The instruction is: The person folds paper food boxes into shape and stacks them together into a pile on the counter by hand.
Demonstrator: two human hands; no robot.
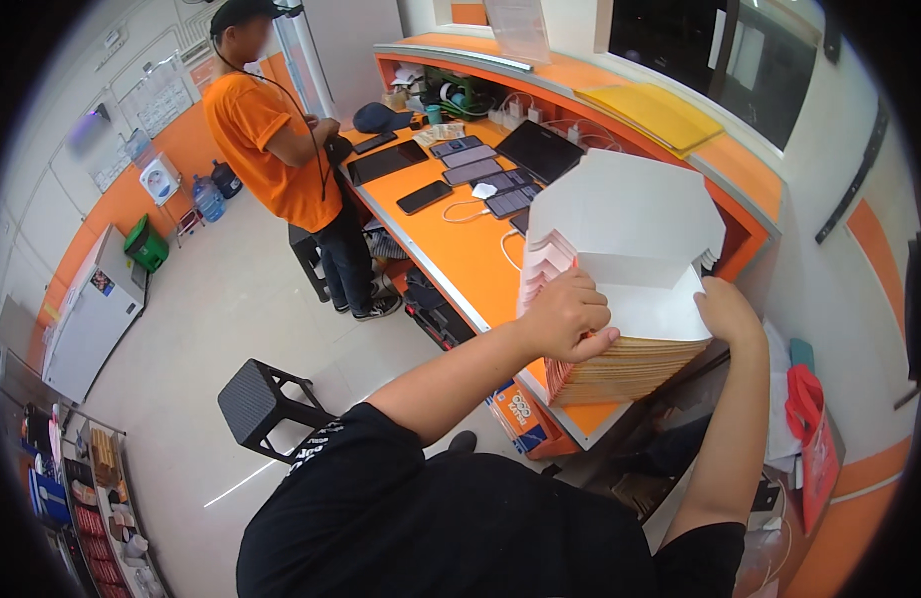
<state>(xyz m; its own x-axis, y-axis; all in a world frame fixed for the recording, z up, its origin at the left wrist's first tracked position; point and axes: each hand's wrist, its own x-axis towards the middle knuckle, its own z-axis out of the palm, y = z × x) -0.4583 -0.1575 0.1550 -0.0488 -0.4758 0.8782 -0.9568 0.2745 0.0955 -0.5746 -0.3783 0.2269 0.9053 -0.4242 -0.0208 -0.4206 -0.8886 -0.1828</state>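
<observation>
A tall stack of nested cardboard food boxes (625,371), white inside with brown layered edges, stands at the near right end of the orange counter (459,274). The top box's lid (625,207) is raised and leans back, and its white inside shows. My left hand (572,315) is closed over the left front corner of the top box, its thumb along the front rim. On the right wall of that box is my right hand (728,311), fingers curled round the edge; some of its fingertips are hard to see.
Several phones (425,197), a black tablet (540,149) and charging cables lie left of the stack. A person in an orange shirt (271,140) stands at the counter's far end. A black stool (266,404) is on the floor at left. A red bag (811,429) hangs at right.
</observation>
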